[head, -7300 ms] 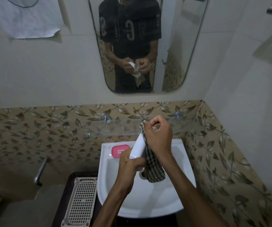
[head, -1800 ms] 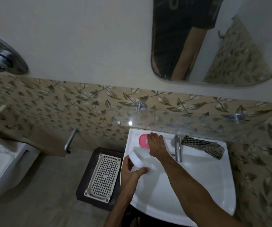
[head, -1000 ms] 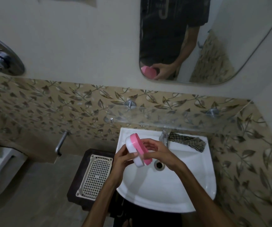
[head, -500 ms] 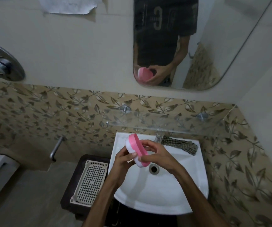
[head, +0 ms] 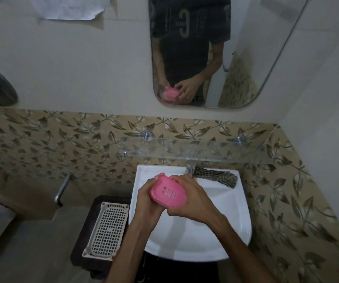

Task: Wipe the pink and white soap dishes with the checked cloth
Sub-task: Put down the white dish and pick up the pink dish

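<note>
Above the white sink [head: 231, 211] both my hands hold the pink soap dish [head: 167, 193], its slotted face turned up toward me. My left hand [head: 147, 199] grips its left end and underside. My right hand [head: 193, 199] wraps round its right end. The white soap dish lies hidden beneath the pink one; I cannot see it. The checked cloth [head: 215, 176] lies bunched on the sink's back rim, to the right of the tap [head: 190, 170], touched by neither hand.
A glass shelf [head: 195, 153] juts out just above the sink's back edge. A mirror [head: 205, 52] hangs above it. Left of the sink a beige perforated basket [head: 106, 229] rests on a dark stool. A metal pipe [head: 62, 188] sticks out of the wall.
The pink dish, held on edge half a second ago, now lies flat with its slotted face up. My hands shifted slightly right over the basin. The cloth stayed on the rim.
</note>
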